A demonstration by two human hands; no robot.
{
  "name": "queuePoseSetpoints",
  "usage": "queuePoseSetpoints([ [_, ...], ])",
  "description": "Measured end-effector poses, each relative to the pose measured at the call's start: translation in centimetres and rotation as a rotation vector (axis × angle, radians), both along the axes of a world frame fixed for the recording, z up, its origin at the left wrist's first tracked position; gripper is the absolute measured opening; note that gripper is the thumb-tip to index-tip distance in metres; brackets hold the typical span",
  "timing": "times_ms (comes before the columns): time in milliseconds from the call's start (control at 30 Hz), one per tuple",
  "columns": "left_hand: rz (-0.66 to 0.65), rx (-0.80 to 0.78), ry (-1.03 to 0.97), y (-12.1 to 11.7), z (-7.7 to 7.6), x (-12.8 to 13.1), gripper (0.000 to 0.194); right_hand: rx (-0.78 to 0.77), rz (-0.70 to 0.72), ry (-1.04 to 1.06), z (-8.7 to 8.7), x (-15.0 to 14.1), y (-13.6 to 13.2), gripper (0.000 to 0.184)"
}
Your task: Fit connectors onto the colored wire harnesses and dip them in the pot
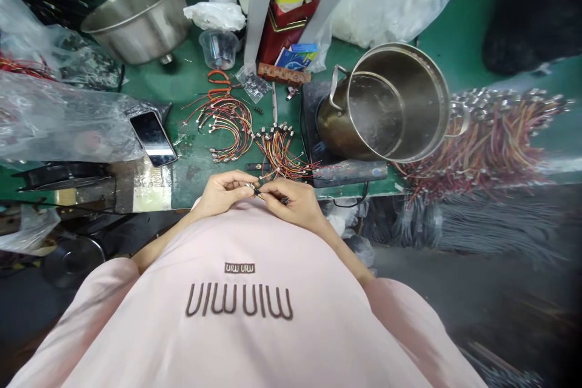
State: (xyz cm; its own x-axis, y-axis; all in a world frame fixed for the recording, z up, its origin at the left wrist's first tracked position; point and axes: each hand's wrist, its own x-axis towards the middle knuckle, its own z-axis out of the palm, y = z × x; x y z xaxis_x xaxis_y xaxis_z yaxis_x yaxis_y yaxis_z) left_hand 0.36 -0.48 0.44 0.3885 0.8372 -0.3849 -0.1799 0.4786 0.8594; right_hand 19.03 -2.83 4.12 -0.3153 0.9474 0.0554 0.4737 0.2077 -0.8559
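Close to my chest at the bench's front edge, my left hand (227, 191) pinches the metal end of a small wired connector (253, 188). Opposite it, my right hand (293, 199) grips the dark, wired side of the same piece, and the fingertips of both hands nearly meet. Fingers cover much of the connector. Just beyond my hands lies a bundle of red, yellow and black wires with metal-ended connectors (279, 148). Left of that, a second curved bundle of wires (234, 124) rests on the green bench (191, 79).
A tall steel pot (334, 127) stands at right, beside a large heap of wired connectors (495, 139). A phone (153, 138) lies at left near plastic bags (68, 115). Farther back are a steel basin (136, 21), orange-handled scissors (219, 82) and a metal post (261, 6).
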Motion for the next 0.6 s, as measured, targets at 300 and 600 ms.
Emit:
queuePoseSetpoints([
  [300, -0.01, 0.13, 0.014, -0.04, 0.0, 0.21, 0.027, 0.029, -0.025, 0.01, -0.13, -0.64, 0.14, 0.01],
  [600, -0.034, -0.022, 0.042, -0.01, -0.29, -0.27, 0.035, -0.121, -0.029, 0.072, -0.53, -0.12, 0.13, 0.006],
])
